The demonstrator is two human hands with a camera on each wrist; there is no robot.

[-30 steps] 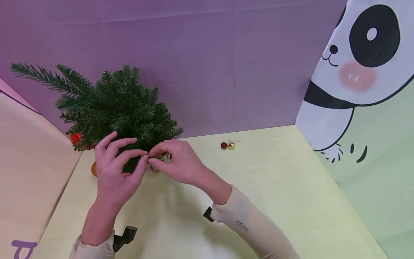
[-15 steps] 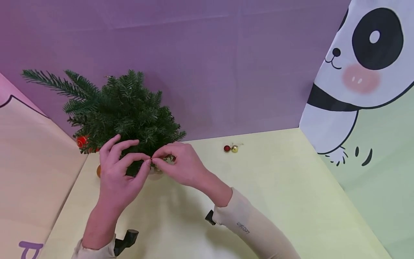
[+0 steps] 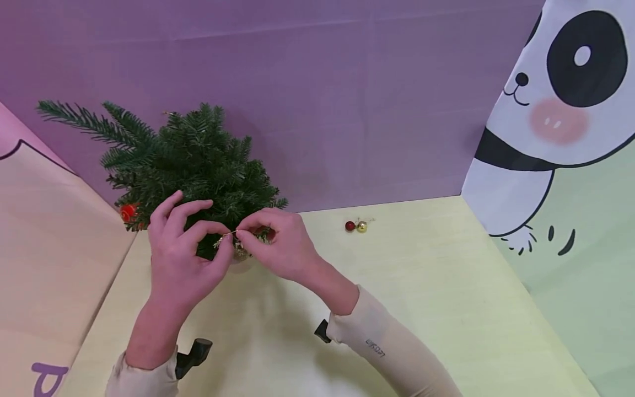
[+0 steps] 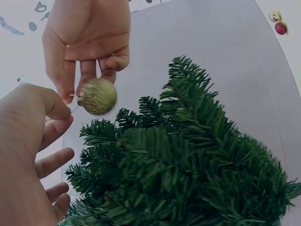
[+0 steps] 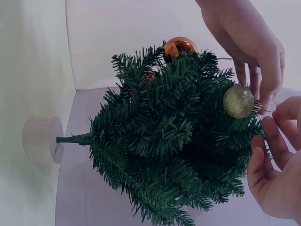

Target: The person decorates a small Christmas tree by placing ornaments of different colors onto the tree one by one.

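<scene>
A small green artificial Christmas tree (image 3: 198,160) stands at the back left of the table. In front of it, my left hand (image 3: 186,248) pinches a thin gold thread between thumb and forefinger, its other fingers spread. My right hand (image 3: 278,242) meets it from the right, pinching the same thread, and a short stretch shows between the fingertips. Hanging on this thread is a glittery gold bauble (image 4: 98,96), just beside the branches. The right wrist view shows the bauble (image 5: 238,101) with its gold cap toward the fingertips. Whether the thread is looped or knotted cannot be made out.
A small red bauble (image 3: 350,226) and a small gold bauble (image 3: 362,226) lie on the table near the purple backdrop (image 3: 317,110). An orange-red ornament (image 3: 128,213) hangs at the tree's left; a shiny orange bauble (image 5: 179,48) shows in the right wrist view, with a round pale base (image 5: 40,139).
My fingertips have drawn slightly apart, so a stretch of gold thread shows between them. Both hands sit a little higher, and the head view has shifted slightly.
</scene>
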